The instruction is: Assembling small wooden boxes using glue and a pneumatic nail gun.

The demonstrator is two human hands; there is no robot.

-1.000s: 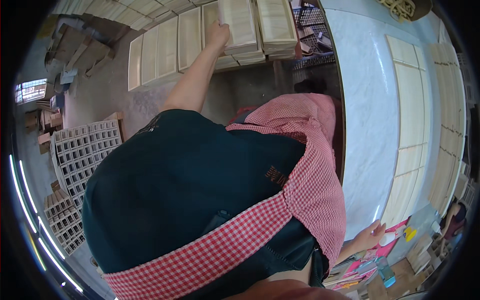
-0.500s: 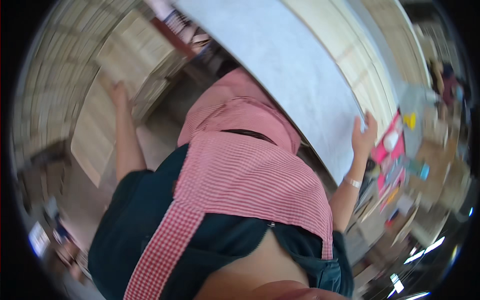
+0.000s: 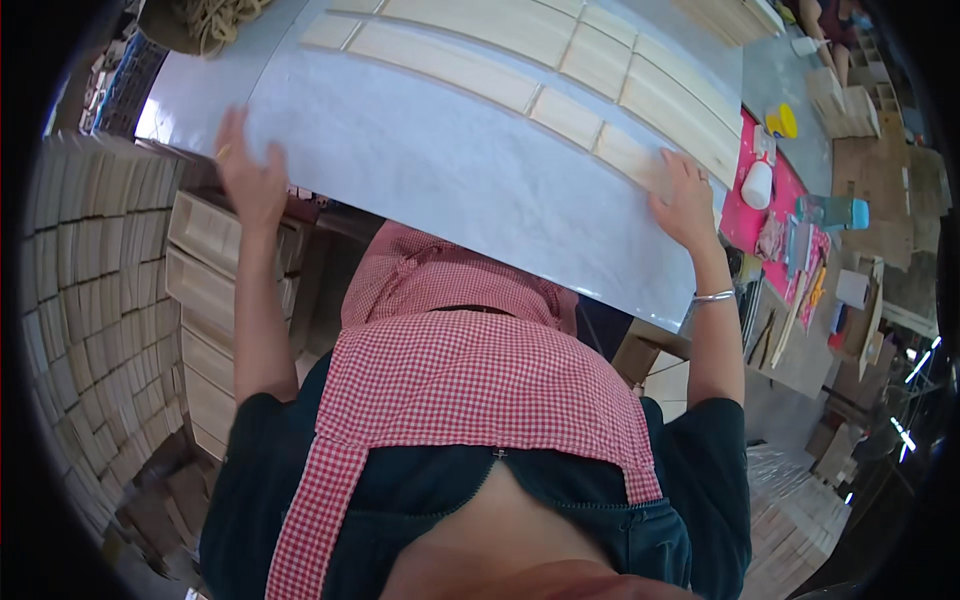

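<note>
My left hand [image 3: 250,178] hovers over the left part of the pale table [image 3: 400,165], near its front edge. Its fingers are spread, slightly blurred, and hold nothing. On the right, my right hand [image 3: 687,205] rests at the end of the nearest row of pale wooden pieces, fingers stretched over a short piece [image 3: 630,155] and thumb apart. Rows of flat wooden pieces lie side by side, among them a long strip [image 3: 440,65] and a wider board [image 3: 490,28]; narrow gaps show between them.
Stacked wooden pieces [image 3: 90,280] rise at the left, beside open wooden boxes [image 3: 205,225]. A container with rope-like strips [image 3: 215,25] stands far left. On the right, a pink mat [image 3: 735,225] carries a white bottle [image 3: 757,185]; a blue-capped clear container [image 3: 832,212] is nearby.
My view has turned toward the table. My left hand has left the wooden panel at the left and come over the table; my right hand now touches the end of the wooden row.
</note>
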